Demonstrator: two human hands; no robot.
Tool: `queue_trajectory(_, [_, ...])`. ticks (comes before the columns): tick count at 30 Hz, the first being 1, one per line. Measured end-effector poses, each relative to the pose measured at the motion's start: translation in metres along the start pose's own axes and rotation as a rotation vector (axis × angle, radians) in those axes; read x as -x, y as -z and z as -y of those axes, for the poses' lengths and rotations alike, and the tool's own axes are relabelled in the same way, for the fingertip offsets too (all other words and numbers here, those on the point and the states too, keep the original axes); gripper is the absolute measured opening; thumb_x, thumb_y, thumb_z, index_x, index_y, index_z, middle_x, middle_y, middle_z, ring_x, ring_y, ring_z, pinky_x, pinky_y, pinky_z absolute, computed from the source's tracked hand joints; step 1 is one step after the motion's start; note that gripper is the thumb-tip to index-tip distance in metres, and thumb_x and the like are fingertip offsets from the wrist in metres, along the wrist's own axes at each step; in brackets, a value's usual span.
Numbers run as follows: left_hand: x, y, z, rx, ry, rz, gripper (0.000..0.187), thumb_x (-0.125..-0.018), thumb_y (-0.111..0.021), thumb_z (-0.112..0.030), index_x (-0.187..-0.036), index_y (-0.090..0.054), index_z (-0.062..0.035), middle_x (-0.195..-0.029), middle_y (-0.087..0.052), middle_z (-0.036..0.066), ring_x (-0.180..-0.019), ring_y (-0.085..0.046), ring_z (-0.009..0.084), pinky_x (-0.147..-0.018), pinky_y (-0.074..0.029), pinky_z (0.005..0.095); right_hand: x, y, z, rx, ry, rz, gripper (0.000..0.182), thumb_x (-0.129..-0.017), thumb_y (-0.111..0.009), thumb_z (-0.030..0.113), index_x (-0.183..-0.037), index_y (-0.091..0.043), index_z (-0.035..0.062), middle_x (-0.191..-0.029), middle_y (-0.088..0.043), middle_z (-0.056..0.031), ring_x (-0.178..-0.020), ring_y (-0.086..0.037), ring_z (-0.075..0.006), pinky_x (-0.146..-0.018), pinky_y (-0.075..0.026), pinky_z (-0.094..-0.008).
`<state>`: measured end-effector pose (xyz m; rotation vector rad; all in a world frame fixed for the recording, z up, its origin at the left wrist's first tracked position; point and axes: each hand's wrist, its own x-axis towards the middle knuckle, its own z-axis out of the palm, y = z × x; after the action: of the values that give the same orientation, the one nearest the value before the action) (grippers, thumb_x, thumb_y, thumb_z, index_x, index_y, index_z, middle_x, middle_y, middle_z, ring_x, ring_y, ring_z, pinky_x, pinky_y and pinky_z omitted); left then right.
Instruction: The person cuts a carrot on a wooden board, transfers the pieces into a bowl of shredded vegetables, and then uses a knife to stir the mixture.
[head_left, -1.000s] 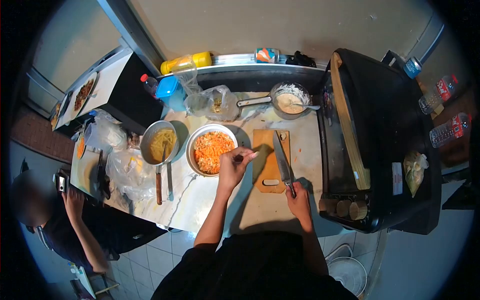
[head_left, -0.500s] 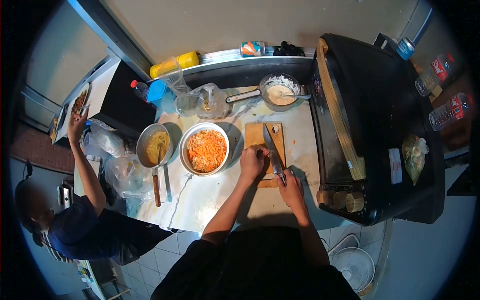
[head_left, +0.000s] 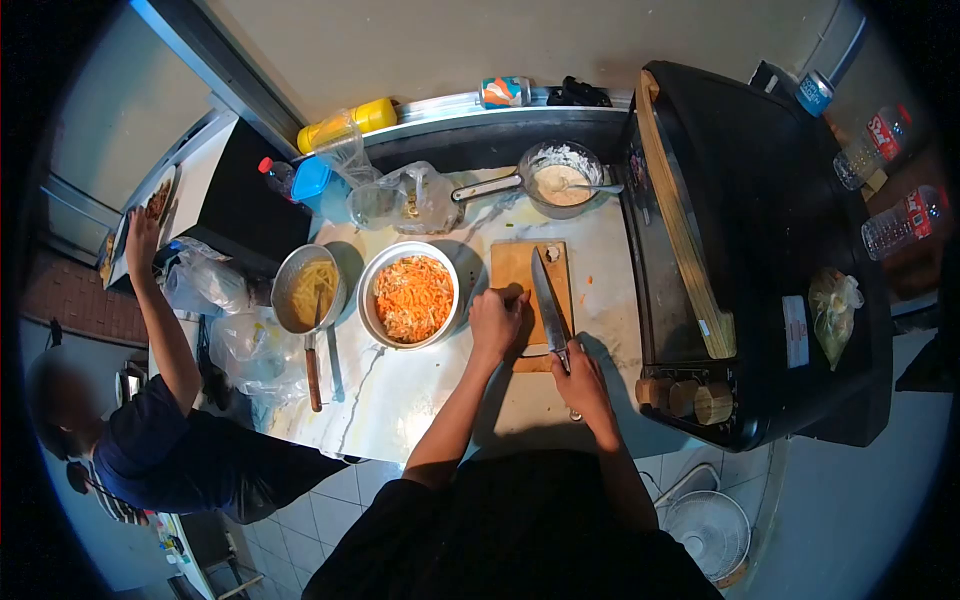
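My right hand (head_left: 582, 385) is wrapped round the handle of a large kitchen knife (head_left: 549, 300), its blade pointing away from me over the wooden cutting board (head_left: 513, 262). Over the board's left edge is my left hand (head_left: 495, 325), its fingers curled together; what they hold, if anything, is hidden. A small pale piece (head_left: 552, 254) lies at the board's far end. Left of my left hand stands a white bowl (head_left: 366, 290) full of shredded orange and white vegetables (head_left: 412, 298).
A saucepan (head_left: 565, 205) of pale batter with a spoon stands behind the board. Left are a pan of yellow strips (head_left: 313, 285), plastic bags (head_left: 425, 198) and a blue-lidded container (head_left: 312, 180). A black oven (head_left: 760, 250) borders the right. Another person (head_left: 150, 430) reaches toward a plate at far left.
My left hand has shifted slightly left, away from the knife blade. The knife has moved slightly right. At far left, the other person's hand has moved a little left by the plate.
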<state>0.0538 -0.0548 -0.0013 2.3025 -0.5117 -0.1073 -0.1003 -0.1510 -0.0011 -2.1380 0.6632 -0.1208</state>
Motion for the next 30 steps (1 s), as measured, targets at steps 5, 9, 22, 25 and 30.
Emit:
queue_trajectory(5, [0.002, -0.002, 0.008, -0.090, 0.033, -0.012, 0.012, -0.080, -0.069, -0.018, -0.083, -0.072, -0.0077, -0.077, -0.067, 0.017, -0.075, -0.065, 0.0369, -0.068, -0.051, 0.0456, -0.002, -0.001, -0.001, -0.002, 0.051, 0.027, 0.024, -0.086, -0.059, 0.020, -0.093, -0.050, -0.0008, -0.079, -0.059, -0.0259, -0.081, -0.057, -0.0469, -0.066, -0.044, -0.0516])
queue_trajectory(9, [0.004, 0.007, 0.005, 0.057, 0.005, 0.000, 0.011, -0.079, -0.070, -0.019, -0.083, -0.072, -0.0092, -0.078, -0.066, 0.018, -0.074, -0.063, 0.0390, -0.067, -0.049, 0.0479, -0.002, -0.007, -0.004, 0.014, 0.052, 0.054, 0.025, -0.086, -0.057, 0.021, -0.098, -0.050, -0.0006, -0.084, -0.060, -0.0263, -0.085, -0.057, -0.0475, -0.070, -0.044, -0.0537])
queue_trajectory(22, [0.007, -0.005, 0.015, 0.036, 0.018, 0.081, 0.014, -0.079, -0.070, -0.020, -0.084, -0.071, -0.0075, -0.081, -0.068, 0.015, -0.078, -0.064, 0.0362, -0.071, -0.050, 0.0447, 0.005, -0.008, 0.000, 0.083, 0.066, 0.035, 0.022, -0.086, -0.056, 0.018, -0.097, -0.049, 0.0001, -0.089, -0.061, -0.0261, -0.088, -0.056, -0.0479, -0.075, -0.044, -0.0545])
queue_trajectory(25, [0.009, 0.001, 0.013, 0.054, 0.012, 0.061, 0.012, -0.079, -0.069, -0.018, -0.084, -0.071, -0.0072, -0.080, -0.069, 0.015, -0.076, -0.065, 0.0351, -0.069, -0.051, 0.0434, 0.009, -0.010, 0.001, 0.025, 0.040, 0.049, 0.023, -0.086, -0.057, 0.017, -0.099, -0.049, 0.0004, -0.089, -0.061, -0.0255, -0.090, -0.055, -0.0474, -0.077, -0.043, -0.0548])
queue_trajectory(30, [0.010, -0.005, 0.015, 0.168, 0.022, 0.009, 0.008, -0.078, -0.066, -0.011, -0.083, -0.070, -0.0062, -0.080, -0.068, 0.016, -0.075, -0.066, 0.0344, -0.068, -0.051, 0.0410, 0.006, -0.008, 0.005, 0.092, -0.049, 0.122, 0.028, -0.085, -0.057, 0.017, -0.106, -0.051, -0.0006, -0.091, -0.063, -0.0193, -0.088, -0.056, -0.0454, -0.081, -0.043, -0.0498])
